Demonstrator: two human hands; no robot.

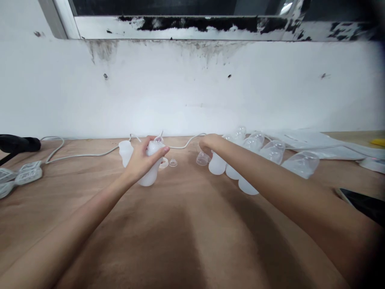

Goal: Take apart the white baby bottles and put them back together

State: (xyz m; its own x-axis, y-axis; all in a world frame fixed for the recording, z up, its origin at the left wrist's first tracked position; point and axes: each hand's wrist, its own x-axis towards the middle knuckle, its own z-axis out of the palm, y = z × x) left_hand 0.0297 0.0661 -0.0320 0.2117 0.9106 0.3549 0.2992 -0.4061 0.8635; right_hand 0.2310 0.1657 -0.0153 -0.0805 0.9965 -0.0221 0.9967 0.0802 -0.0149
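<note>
My left hand is wrapped round a frosted white baby bottle, which leans slightly and has a clear top. Just left of it is another white bottle, partly behind the hand. A white ring and a small clear dome lie to its right. My right hand bends down beside a clear cap and a white bottle. Its fingers are mostly hidden, so whether it grips the cap cannot be made out. Several bottles with clear caps lie beyond my right forearm.
White power strips and a black object are at the left. A white cable runs along the back by the wall. On the right are a clear plastic bag, a phone and a yellow item.
</note>
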